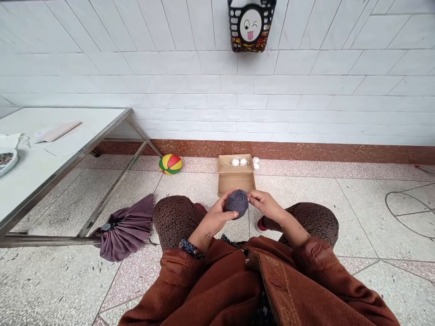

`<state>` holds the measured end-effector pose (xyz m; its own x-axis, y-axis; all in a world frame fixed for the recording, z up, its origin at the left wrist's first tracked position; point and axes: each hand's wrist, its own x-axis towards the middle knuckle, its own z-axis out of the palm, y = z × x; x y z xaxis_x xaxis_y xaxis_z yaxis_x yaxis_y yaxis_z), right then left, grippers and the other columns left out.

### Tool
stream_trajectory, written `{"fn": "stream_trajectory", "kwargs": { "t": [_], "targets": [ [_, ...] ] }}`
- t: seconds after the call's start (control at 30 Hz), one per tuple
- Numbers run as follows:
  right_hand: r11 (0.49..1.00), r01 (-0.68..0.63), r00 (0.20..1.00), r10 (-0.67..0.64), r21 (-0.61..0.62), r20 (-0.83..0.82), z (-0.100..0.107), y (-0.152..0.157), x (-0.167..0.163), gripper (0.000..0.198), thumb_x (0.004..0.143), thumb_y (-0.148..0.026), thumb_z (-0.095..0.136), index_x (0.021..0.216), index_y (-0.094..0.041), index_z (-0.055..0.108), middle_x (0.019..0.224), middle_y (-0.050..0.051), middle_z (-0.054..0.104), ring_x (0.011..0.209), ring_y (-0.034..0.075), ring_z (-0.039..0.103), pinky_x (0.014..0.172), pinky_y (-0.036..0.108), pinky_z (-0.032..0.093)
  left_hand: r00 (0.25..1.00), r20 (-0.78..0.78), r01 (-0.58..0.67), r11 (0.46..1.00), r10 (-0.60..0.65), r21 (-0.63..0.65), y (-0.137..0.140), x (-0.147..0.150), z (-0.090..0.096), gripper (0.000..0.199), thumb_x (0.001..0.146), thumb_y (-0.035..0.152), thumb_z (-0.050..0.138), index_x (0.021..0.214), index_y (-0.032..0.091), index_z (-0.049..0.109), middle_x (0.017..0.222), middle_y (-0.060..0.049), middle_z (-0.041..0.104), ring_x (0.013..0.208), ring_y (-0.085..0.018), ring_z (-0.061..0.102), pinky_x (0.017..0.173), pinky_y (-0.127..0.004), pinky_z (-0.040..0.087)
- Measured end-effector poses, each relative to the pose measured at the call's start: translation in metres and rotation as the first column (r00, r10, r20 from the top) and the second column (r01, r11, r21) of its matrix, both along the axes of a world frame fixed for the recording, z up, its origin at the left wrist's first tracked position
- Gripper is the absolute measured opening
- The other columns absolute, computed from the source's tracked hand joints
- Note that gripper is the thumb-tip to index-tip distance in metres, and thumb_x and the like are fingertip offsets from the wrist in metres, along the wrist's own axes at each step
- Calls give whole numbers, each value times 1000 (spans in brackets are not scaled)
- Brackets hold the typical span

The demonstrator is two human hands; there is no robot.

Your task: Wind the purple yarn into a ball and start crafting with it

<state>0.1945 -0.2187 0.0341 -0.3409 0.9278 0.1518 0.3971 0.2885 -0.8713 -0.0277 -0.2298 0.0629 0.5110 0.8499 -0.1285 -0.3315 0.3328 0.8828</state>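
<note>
A dark grey-purple ball of yarn rests in my left hand, with the fingers and thumb curved around its left side. Against the ball's right edge, my right hand is closed in a pinch, seemingly on the yarn's strand; the strand itself is too fine to make out clearly. Just beyond the hands, an open cardboard box sits on the floor. White thread balls lie at the box's far part, and more white balls are beside it on the right.
At left stands a metal-framed table with a plate and a pinkish flat item. A folded purple umbrella leans by its leg. A colourful ball lies near the wall. A black basket hangs above; a wire ring stand is at right.
</note>
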Motion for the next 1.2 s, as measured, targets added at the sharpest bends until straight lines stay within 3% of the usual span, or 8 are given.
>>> {"fn": "stream_trajectory", "kwargs": {
  "t": [0.17, 0.33, 0.43, 0.53, 0.7, 0.87, 0.97, 1.2],
  "targets": [
    [999, -46, 994, 44, 20, 97, 14, -13, 1, 27, 101, -39, 51, 89, -20, 67, 84, 3, 69, 77, 16, 62, 75, 28, 48, 993, 3, -116, 988, 117, -101, 3, 6, -9, 68, 62, 21, 83, 127, 20, 63, 123, -9, 66, 110, -25, 60, 100, -38, 44],
    [975, -222, 963, 216, 26, 159, 45, -23, -4, 20, 100, -34, 55, 94, -21, 69, 87, 2, 71, 80, 16, 64, 76, 27, 48, 919, -308, -209, 966, 246, 149, 9, 7, -13, 62, 66, 26, 79, 125, 19, 62, 124, -9, 63, 118, -28, 57, 109, -43, 37],
    [940, -331, 932, 311, 87, 186, 67, -16, -11, 17, 99, -31, 57, 94, -22, 69, 91, 2, 71, 84, 16, 65, 79, 27, 49, 850, -470, -63, 932, 238, 357, 9, 7, -13, 63, 63, 22, 79, 124, 18, 62, 126, -12, 60, 124, -32, 52, 114, -47, 32],
    [923, -363, 923, 337, 127, 185, 78, 4, -14, 18, 100, -31, 56, 93, -21, 70, 93, 3, 71, 85, 16, 65, 80, 28, 48, 872, -480, 112, 916, 96, 386, 6, 8, -11, 74, 67, 17, 72, 138, 18, 53, 133, -14, 58, 125, -34, 51, 113, -50, 33],
    [966, -257, 966, 256, 14, 23, 57, 31, -7, 23, 97, -38, 59, 88, -19, 70, 85, 2, 71, 79, 15, 64, 75, 27, 48, 945, -309, 207, 925, -105, 320, -1, 7, -4, 107, 68, 15, 74, 159, 25, 19, 154, -15, 42, 140, -35, 41, 116, -51, 29],
    [997, -65, 998, 65, -32, -8, 24, 19, -3, 28, 99, -39, 51, 88, -18, 65, 77, 0, 64, 70, 14, 56, 69, 25, 44, 998, 12, 57, 996, -58, 65, -4, 6, -1, 81, 65, 15, 78, 141, 26, 53, 147, -9, 53, 135, -30, 48, 115, -44, 34],
    [1000, -12, 1000, 12, -8, 21, 11, 8, -3, 28, 101, -38, 47, 90, -19, 64, 79, 1, 65, 72, 14, 58, 71, 25, 45, 986, 159, -30, 992, 49, -123, -2, 7, 2, 74, 66, 17, 76, 136, 27, 57, 133, -7, 63, 125, -27, 57, 109, -43, 42],
    [995, -72, 992, 64, 71, 110, 14, -5, -4, 27, 103, -36, 48, 92, -19, 66, 87, 4, 70, 80, 17, 64, 77, 28, 48, 974, 71, -197, 957, 216, -212, 12, 6, -5, 61, 72, 30, 76, 129, 23, 57, 116, -7, 68, 98, -22, 67, 81, -34, 54]
  ]
}}
